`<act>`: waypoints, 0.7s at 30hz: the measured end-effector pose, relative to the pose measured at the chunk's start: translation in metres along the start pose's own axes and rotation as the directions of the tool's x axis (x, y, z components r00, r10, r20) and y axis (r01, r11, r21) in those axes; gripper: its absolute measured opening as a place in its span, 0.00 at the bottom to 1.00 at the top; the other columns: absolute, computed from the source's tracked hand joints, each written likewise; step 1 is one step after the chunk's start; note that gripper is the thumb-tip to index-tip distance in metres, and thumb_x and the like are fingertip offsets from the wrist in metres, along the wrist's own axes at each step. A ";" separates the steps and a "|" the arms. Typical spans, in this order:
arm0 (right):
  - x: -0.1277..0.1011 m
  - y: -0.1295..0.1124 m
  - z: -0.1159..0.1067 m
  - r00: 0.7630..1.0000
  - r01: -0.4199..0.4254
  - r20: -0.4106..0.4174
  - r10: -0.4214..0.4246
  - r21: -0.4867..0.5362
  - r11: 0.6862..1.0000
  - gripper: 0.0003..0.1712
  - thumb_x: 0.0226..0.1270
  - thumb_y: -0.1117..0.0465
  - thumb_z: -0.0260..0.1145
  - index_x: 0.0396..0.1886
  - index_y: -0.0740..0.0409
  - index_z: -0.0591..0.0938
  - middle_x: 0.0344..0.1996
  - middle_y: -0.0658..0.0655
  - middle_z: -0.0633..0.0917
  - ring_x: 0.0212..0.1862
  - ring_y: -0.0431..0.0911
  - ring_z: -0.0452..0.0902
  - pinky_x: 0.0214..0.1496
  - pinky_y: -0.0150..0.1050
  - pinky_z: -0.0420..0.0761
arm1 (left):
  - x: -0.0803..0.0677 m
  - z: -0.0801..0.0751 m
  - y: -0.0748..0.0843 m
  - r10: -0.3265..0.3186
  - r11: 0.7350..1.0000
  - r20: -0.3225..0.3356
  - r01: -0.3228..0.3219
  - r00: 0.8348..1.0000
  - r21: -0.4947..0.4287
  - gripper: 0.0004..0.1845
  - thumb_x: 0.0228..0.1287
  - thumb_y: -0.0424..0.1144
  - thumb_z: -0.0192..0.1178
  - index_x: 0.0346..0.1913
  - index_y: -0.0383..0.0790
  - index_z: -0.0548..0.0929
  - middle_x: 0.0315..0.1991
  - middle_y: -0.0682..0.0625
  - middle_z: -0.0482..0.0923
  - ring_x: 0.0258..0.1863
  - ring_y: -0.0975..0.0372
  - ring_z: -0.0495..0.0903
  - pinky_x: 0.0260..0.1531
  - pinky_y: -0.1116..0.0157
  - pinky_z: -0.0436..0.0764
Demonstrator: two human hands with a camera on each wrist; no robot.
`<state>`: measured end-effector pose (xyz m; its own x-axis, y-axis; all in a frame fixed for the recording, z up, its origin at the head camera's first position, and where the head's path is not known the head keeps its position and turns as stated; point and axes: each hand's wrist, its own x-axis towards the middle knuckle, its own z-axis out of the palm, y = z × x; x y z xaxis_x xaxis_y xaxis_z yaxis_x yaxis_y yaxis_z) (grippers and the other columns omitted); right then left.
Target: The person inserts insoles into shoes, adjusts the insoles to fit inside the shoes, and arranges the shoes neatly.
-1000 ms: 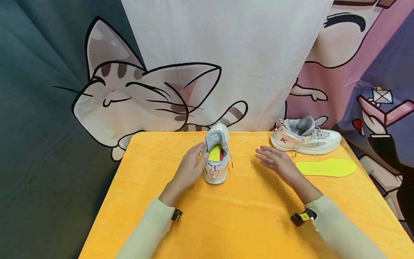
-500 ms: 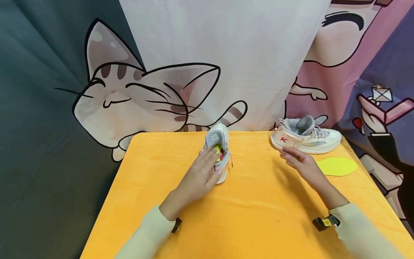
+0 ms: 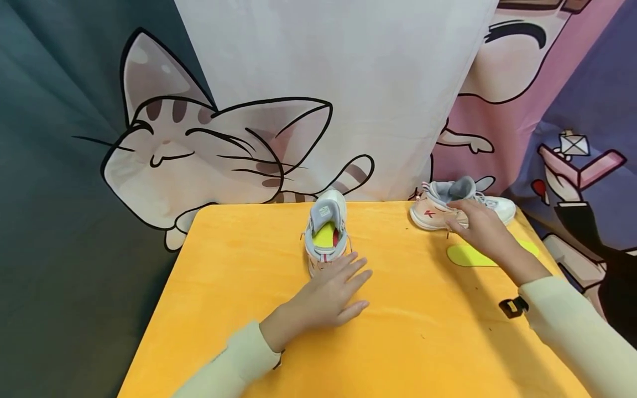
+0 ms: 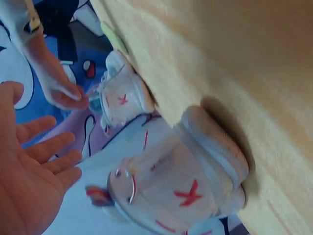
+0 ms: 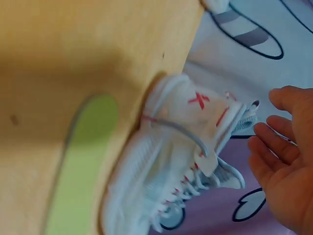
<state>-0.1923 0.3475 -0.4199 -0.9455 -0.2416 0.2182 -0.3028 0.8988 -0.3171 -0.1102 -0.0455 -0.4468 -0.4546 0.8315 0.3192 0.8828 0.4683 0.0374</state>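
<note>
A white sneaker (image 3: 325,235) stands near the table's middle with its heel toward me and a yellow insole (image 3: 324,234) inside it. My left hand (image 3: 348,287) lies open, fingers spread, on the orange table (image 3: 239,287) just in front of that heel, off the shoe. The left wrist view shows the open palm (image 4: 29,171) beside this sneaker (image 4: 181,186). A second white sneaker (image 3: 438,207) lies at the back right. My right hand (image 3: 460,218) reaches over its side with straight fingers (image 5: 274,142) close to the collar (image 5: 230,122); I cannot tell if they touch.
A loose yellow insole (image 3: 468,255) lies on the table under my right wrist, in front of the second sneaker. Cartoon cloth backdrops (image 3: 239,143) hang right behind the table's far edge. The table's right edge is close to the second sneaker.
My left hand let go of the middle sneaker's heel and dropped to the table in front of it. My right hand moved right and away from me to the second sneaker.
</note>
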 end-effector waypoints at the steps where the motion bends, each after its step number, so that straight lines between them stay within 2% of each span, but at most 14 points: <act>1: 0.006 0.001 -0.001 0.999 0.035 -0.003 -0.035 -0.044 0.998 0.25 0.69 0.61 0.72 0.60 0.71 0.79 0.55 0.74 0.82 0.58 0.70 0.77 0.59 0.68 0.76 | 0.001 0.001 0.002 0.014 1.000 0.018 -0.014 1.000 -0.002 0.30 0.77 0.56 0.54 0.71 0.39 0.74 0.73 0.40 0.71 0.76 0.47 0.67 0.76 0.53 0.67; 4: 0.022 0.008 0.000 0.991 0.134 -0.002 -0.136 -0.156 0.979 0.25 0.63 0.63 0.76 0.55 0.73 0.81 0.50 0.73 0.84 0.53 0.68 0.79 0.56 0.64 0.80 | 0.004 0.009 0.005 0.059 0.998 0.065 -0.058 0.996 -0.017 0.30 0.77 0.57 0.53 0.72 0.41 0.74 0.73 0.41 0.72 0.74 0.49 0.70 0.75 0.56 0.68; 6: 0.031 0.012 0.001 0.979 0.200 0.014 -0.202 -0.220 0.955 0.22 0.60 0.64 0.78 0.50 0.73 0.83 0.45 0.71 0.85 0.48 0.66 0.80 0.52 0.63 0.82 | 0.006 0.016 0.007 0.091 0.996 0.105 -0.089 0.990 -0.020 0.31 0.77 0.58 0.51 0.72 0.41 0.74 0.73 0.41 0.71 0.74 0.49 0.70 0.74 0.56 0.69; 8: 0.038 0.015 0.002 0.973 0.229 0.055 -0.222 -0.254 0.940 0.19 0.60 0.64 0.78 0.46 0.71 0.84 0.41 0.68 0.85 0.45 0.63 0.81 0.49 0.61 0.84 | 0.008 0.023 0.008 0.111 0.994 0.152 -0.110 0.982 -0.017 0.33 0.78 0.60 0.49 0.74 0.42 0.72 0.75 0.41 0.68 0.76 0.48 0.66 0.76 0.54 0.66; 11: 0.047 0.015 0.003 0.975 0.212 0.127 -0.183 -0.275 0.938 0.13 0.62 0.63 0.76 0.39 0.66 0.83 0.34 0.63 0.83 0.38 0.59 0.79 0.42 0.58 0.84 | 0.011 0.029 0.010 0.125 0.991 0.227 -0.131 0.966 0.012 0.36 0.79 0.63 0.43 0.78 0.44 0.67 0.79 0.41 0.61 0.80 0.47 0.58 0.78 0.51 0.61; 14: 0.054 0.015 0.005 0.981 0.142 0.170 -0.094 -0.298 0.944 0.13 0.63 0.61 0.76 0.35 0.62 0.79 0.29 0.59 0.81 0.34 0.55 0.77 0.36 0.55 0.82 | 0.015 0.035 0.012 0.125 0.990 0.268 -0.139 0.955 0.033 0.37 0.79 0.65 0.40 0.79 0.46 0.65 0.81 0.41 0.56 0.82 0.47 0.53 0.79 0.49 0.57; 17: 0.059 0.015 0.009 0.979 0.109 0.200 -0.042 -0.341 0.934 0.16 0.63 0.59 0.77 0.35 0.64 0.79 0.28 0.60 0.82 0.33 0.56 0.78 0.37 0.57 0.83 | 0.018 0.039 0.012 0.120 0.988 0.268 -0.140 0.956 0.059 0.38 0.79 0.66 0.40 0.79 0.46 0.65 0.81 0.41 0.58 0.81 0.47 0.55 0.79 0.48 0.59; 21: 0.062 0.017 0.014 0.975 0.115 0.221 -0.029 -0.389 0.914 0.17 0.63 0.58 0.77 0.36 0.66 0.79 0.29 0.63 0.83 0.32 0.59 0.81 0.38 0.61 0.84 | 0.021 0.044 0.011 0.095 0.990 0.254 -0.119 0.963 0.081 0.36 0.79 0.65 0.40 0.78 0.46 0.66 0.79 0.41 0.61 0.79 0.47 0.60 0.77 0.49 0.63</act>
<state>-0.2579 0.3424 -0.4247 -0.9395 -0.3422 0.0174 -0.3392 0.9360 0.0939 -0.1152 -0.0100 -0.4810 -0.3839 0.9207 0.0704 0.9180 0.3887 -0.0781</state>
